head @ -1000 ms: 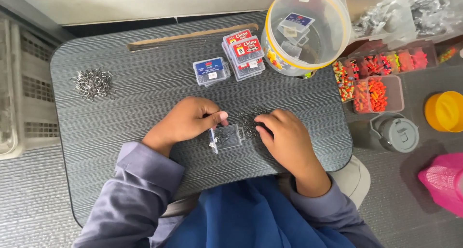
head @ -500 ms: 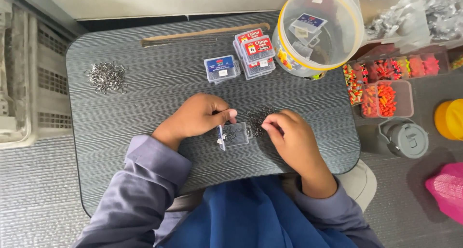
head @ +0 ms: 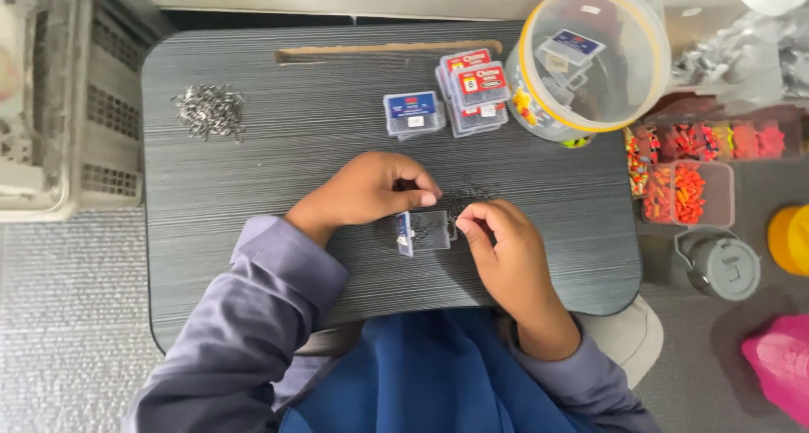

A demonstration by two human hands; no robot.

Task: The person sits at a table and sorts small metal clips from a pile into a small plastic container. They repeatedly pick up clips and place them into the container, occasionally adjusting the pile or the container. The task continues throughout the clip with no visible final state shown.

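Left hand (head: 371,189) steadies the small clear box (head: 425,231) mid-table while the right hand (head: 501,248) pinches what looks like a tiny hook from the dark pile (head: 463,201) above it; one slip could scatter them.

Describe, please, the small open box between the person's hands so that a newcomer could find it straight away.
Start at the dark grey table and go to its near edge, where the left hand and right hand meet. Between them lies a small clear plastic box, its lid open. Unlike the closed boxes with blue and red labels further back, it stands open with its blue-edged lid raised.
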